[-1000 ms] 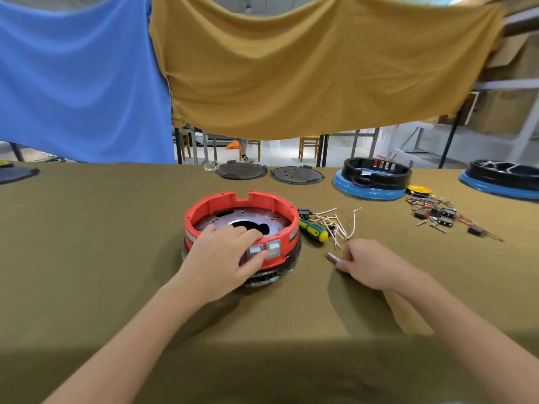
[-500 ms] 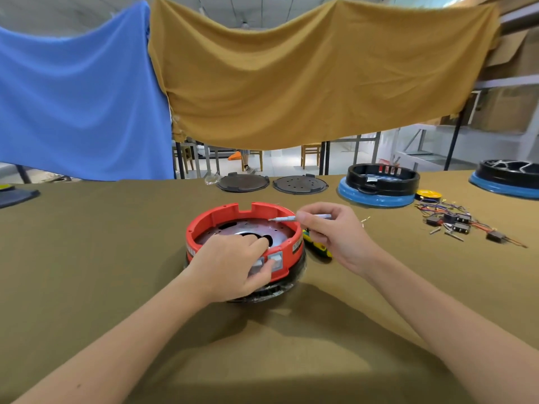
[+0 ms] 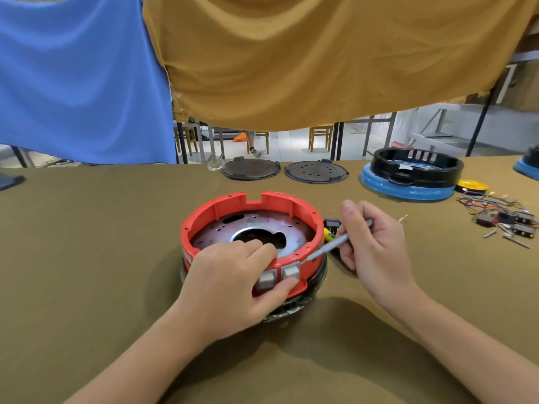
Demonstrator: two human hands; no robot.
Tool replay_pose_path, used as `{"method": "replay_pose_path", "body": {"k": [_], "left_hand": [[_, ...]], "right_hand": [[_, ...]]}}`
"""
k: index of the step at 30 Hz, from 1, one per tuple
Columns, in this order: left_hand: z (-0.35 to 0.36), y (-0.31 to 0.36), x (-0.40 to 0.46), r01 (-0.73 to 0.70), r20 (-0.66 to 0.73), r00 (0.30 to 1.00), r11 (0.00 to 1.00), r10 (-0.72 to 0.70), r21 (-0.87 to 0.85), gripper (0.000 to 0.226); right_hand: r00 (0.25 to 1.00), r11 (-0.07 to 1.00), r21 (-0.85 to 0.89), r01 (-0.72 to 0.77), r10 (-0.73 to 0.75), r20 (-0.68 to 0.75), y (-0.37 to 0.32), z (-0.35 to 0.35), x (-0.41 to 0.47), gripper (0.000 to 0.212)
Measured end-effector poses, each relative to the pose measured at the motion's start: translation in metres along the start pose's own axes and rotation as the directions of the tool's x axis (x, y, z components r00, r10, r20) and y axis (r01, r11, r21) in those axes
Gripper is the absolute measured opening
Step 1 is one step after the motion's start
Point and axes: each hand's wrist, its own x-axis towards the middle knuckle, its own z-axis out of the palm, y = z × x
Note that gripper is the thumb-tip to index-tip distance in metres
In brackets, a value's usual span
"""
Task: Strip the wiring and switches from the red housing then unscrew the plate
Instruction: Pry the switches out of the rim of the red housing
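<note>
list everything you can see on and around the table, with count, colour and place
housing: 1, red, table centre, on a dark base
plate: 1, silver metal, inside the housing
switches: 2, grey, near wall of the housing
thin tool: 1, grey, in the right hand, tip at the housing's near right rim
screwdriver: 1, yellow-green handle, right of the housing, mostly hidden
round lids: 2, dark, far table edge
black housing on blue base: 1, far right
wires and small parts: a pile, mixed colours, right side
yellow disc: 1, beside the blue base
cloths: 2, blue and mustard, hanging behind
table: 1, olive cover
left hand: grips the housing's near wall
right hand: holds the thin tool
</note>
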Motion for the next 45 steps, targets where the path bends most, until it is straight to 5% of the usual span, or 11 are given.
{"method": "replay_pose_path", "body": {"k": [8,18,25,31,40,45], "left_hand": [[0.0,0.001,0.0,0.021,-0.027,0.999,1.0,-0.021,-0.02,0.041],[-0.001,0.003,0.0,0.022,-0.033,0.999,0.999,-0.023,-0.029,0.037],[0.002,0.001,0.001,0.012,-0.052,0.999,0.999,-0.014,-0.034,0.039],[0.003,0.0,0.001,0.017,-0.056,0.998,0.999,-0.018,-0.028,0.041],[0.003,0.001,0.001,-0.003,-0.085,0.996,0.999,0.0,-0.035,0.041],[0.003,0.0,0.002,0.009,-0.066,0.998,0.999,-0.012,-0.045,0.043]], "right_hand": [[0.983,0.97,-0.185,0.157,-0.171,-0.061,-0.004,0.007,-0.008,0.041],[0.978,0.968,-0.173,0.183,-0.197,-0.068,-0.009,0.008,-0.012,0.039],[0.976,0.948,-0.245,0.202,-0.175,0.129,-0.01,0.015,0.004,0.039],[0.87,0.855,-0.338,0.394,-0.227,0.438,-0.03,0.028,0.038,0.041],[0.894,0.921,-0.243,0.305,-0.189,0.406,-0.013,0.048,0.027,0.023],[0.839,0.851,-0.238,0.468,-0.344,0.421,-0.013,0.045,0.016,0.015]]}}
